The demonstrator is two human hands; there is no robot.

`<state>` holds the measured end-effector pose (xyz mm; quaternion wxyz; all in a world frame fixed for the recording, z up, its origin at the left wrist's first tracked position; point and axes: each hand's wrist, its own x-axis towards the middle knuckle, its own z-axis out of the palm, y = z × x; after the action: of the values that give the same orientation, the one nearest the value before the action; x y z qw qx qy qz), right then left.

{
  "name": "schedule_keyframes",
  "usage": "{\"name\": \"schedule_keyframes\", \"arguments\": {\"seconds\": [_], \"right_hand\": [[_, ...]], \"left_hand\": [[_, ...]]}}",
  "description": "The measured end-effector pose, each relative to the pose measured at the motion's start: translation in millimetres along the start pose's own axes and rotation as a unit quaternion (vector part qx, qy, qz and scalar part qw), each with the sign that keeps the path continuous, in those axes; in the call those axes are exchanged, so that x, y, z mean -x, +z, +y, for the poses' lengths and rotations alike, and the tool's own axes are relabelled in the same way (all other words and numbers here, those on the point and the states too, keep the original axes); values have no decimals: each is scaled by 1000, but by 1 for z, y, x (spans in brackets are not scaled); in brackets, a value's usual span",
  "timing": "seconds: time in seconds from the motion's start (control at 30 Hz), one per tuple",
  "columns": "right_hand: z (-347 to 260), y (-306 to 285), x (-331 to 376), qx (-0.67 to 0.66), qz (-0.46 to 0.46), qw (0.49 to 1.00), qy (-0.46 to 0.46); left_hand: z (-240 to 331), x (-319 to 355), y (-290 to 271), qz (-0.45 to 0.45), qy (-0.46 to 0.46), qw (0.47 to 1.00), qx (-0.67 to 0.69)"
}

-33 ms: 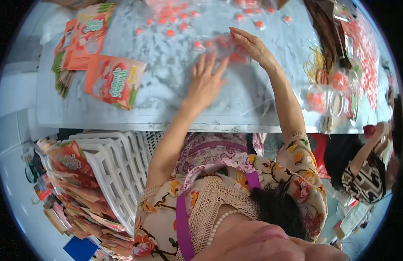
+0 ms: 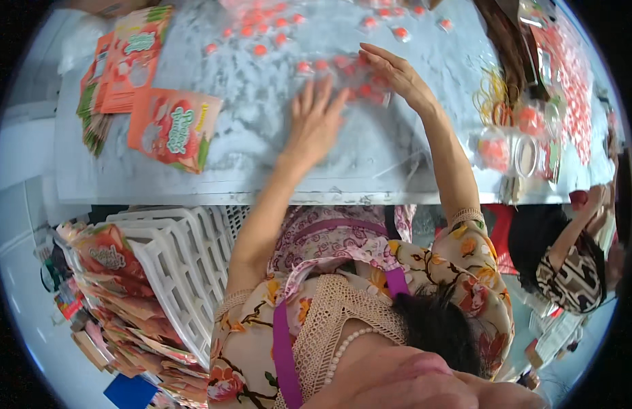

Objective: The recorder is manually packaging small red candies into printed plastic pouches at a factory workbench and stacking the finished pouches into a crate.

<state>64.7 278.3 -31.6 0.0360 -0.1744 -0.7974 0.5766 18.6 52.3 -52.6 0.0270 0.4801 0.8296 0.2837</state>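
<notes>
A small cluster of wrapped red candies [image 2: 362,73] lies on the whitish table [image 2: 254,146] between my two hands. My left hand [image 2: 313,123] is palm down with its fingers spread, its fingertips beside the cluster's near left edge and a little blurred. At the right side of the cluster, my right hand [image 2: 398,76] is cupped with its fingers stretched out, touching or nearly touching the candies. Its palm side is partly hidden, but no grip on a candy shows. Farther back lie more loose red candies [image 2: 259,50], scattered across the table.
Printed red pouches [image 2: 176,129] lie stacked at the left. Rubber bands [image 2: 492,99], a clear round jar [image 2: 494,151] and a large heap of red-and-white pieces [image 2: 572,88] are at the right. White crates [image 2: 183,262] stand below the table's edge at left. Another person's arm [image 2: 572,228] shows far right.
My left hand has shifted slightly left, away from the candy cluster. My right hand stays nearly in place. The whole view has moved a little.
</notes>
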Motion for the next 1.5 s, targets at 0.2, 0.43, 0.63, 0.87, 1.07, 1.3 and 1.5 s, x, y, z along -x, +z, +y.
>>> {"name": "schedule_keyframes", "arguments": {"seconds": [0.2,0.43,0.63,0.87,1.07,1.3,1.5], "right_hand": [[16,-28,61,-97,-22,995,2],[32,-18,84,-30,89,993,-65],[34,-1,73,233,68,943,-227],[26,-23,104,128,22,983,-133],[41,-26,122,129,61,980,-139],[31,-12,101,301,37,914,-270],[42,-10,93,345,11,895,-283]], "left_hand": [[-53,-7,-19,40,-22,988,-148],[6,-22,-15,37,-8,997,73],[20,-25,3,-20,-3,994,105],[32,-6,-3,-41,-22,986,158],[41,-8,-3,-58,-25,988,139],[38,-2,8,-42,-5,992,117],[38,2,7,-31,-14,990,135]]}}
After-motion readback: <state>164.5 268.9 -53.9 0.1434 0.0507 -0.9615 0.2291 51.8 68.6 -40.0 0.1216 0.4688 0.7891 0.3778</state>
